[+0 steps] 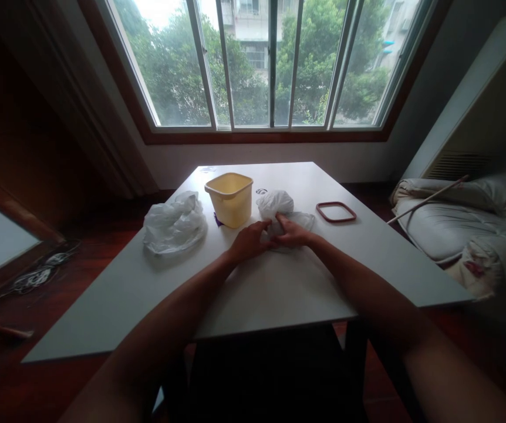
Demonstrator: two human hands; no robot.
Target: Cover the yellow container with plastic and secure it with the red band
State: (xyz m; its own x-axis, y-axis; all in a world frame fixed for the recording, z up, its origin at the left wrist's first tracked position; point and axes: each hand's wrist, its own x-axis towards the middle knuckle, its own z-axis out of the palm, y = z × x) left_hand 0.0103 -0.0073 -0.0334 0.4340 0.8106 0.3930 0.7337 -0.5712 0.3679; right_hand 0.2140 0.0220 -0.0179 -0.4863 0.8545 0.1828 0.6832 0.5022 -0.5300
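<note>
A bunched white plastic bag [276, 202] lies on the white table in front of me, its loose part spreading to the right. My left hand [250, 239] is at the bag's near left side, fingers curled against the plastic. From the right, my right hand [290, 231] grips the same bag, thumb and fingers pinching its near edge. Just beyond my left hand stands a yellow square bin [230, 202], upright, with something dark purple [218, 220] showing under its left edge. What the bag contains, if anything, is hidden.
Another crumpled white plastic bag [176, 223] rests left of the bin. A reddish-brown square ring [336, 212] lies flat at the right. The table [270, 294] narrows toward the window [253, 76]. A cushioned seat with a stick [429, 200] stands beyond its right edge.
</note>
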